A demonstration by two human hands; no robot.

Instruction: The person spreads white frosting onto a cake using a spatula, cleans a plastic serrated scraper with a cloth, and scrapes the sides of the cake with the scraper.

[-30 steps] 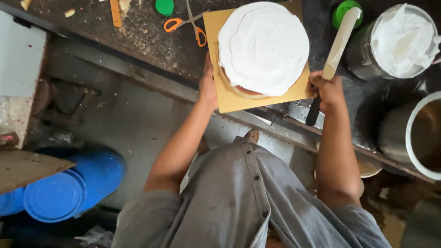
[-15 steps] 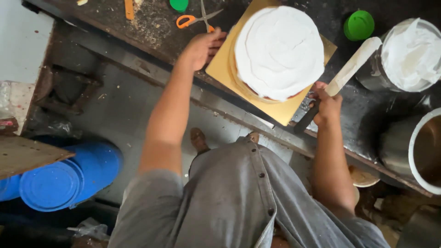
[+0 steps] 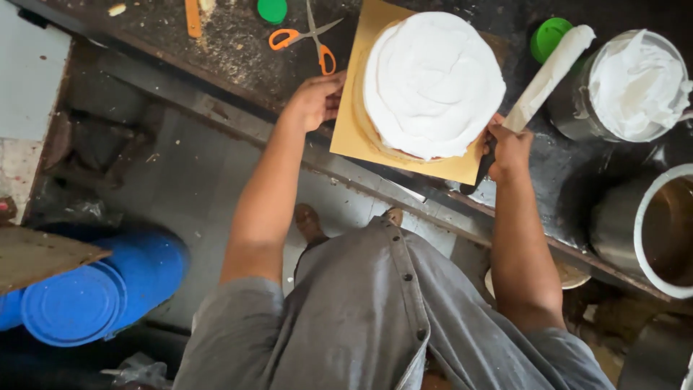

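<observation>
A round cake (image 3: 432, 83) covered in white cream sits on a square tan board (image 3: 351, 126) on a dark, crumb-strewn counter. My left hand (image 3: 315, 100) grips the board's left edge. My right hand (image 3: 508, 150) is closed around the dark handle of a long palette knife (image 3: 548, 66), whose cream-coated blade points up and to the right, away from the cake. The heel of that hand is against the board's right corner.
Orange-handled scissors (image 3: 309, 38) lie left of the board. Two green lids (image 3: 273, 9) (image 3: 548, 36) rest on the counter. A steel pot of white cream (image 3: 626, 83) and a large empty steel pot (image 3: 653, 235) stand at the right. Blue drums (image 3: 94, 292) lie on the floor.
The board with the cake has turned on the counter. My left hand slid from its near edge to its left edge. The knife stayed raised at the right.
</observation>
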